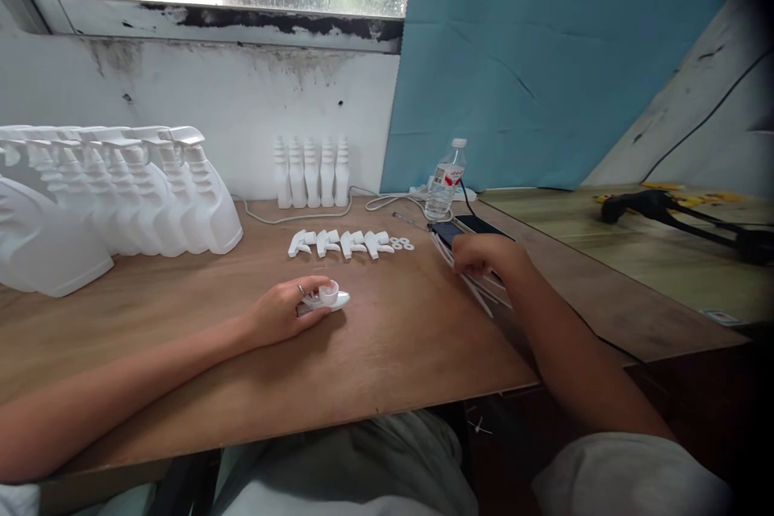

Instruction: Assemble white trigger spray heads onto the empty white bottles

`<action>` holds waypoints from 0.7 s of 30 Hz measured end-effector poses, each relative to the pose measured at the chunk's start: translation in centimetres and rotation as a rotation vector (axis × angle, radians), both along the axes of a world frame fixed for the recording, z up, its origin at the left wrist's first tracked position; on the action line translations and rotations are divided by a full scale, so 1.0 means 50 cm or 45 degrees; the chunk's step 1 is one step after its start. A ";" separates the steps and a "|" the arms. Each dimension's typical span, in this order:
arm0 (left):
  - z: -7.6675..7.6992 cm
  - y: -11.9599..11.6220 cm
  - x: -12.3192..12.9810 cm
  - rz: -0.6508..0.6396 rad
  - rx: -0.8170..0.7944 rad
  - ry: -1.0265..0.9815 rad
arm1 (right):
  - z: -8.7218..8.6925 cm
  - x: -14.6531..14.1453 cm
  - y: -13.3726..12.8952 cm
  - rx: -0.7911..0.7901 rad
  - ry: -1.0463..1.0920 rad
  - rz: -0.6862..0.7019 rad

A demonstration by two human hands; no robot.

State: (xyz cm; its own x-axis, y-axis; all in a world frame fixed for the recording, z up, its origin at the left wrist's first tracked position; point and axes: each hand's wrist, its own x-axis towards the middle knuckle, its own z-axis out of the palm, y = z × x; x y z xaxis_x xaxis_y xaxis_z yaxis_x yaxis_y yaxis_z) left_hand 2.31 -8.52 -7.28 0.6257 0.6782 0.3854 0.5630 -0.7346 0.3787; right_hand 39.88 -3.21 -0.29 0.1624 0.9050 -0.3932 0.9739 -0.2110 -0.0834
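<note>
My left hand (289, 308) is closed around a white spray trigger head (330, 294), its round collar facing up, low over the table. Over a loose bundle of thin white tubes (479, 294) on the right, my right hand (487, 254) has its fingers curled in and pinched on a tube; the fingertips are partly hidden. Several white trigger heads (352, 243) lie in a row beyond my left hand. Small white rings (401, 243) sit beside the right end of that row.
Several white spray bottles (205, 201) stand at the left. Slim white bottles (310, 173) line the wall. A water bottle (446, 181), a white cable (290, 218) and a dark phone (446, 232) are at the back right. Past the table's right side lies a black object (677, 214).
</note>
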 end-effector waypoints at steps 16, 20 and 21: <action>0.002 -0.003 0.002 0.028 -0.054 -0.005 | 0.027 -0.140 -0.060 0.975 1.417 0.576; 0.002 -0.003 0.004 0.048 -0.055 -0.023 | -0.044 -0.194 -0.054 0.493 1.393 0.746; 0.002 -0.003 0.004 0.038 -0.045 -0.024 | -0.057 -0.198 -0.052 0.385 1.323 0.767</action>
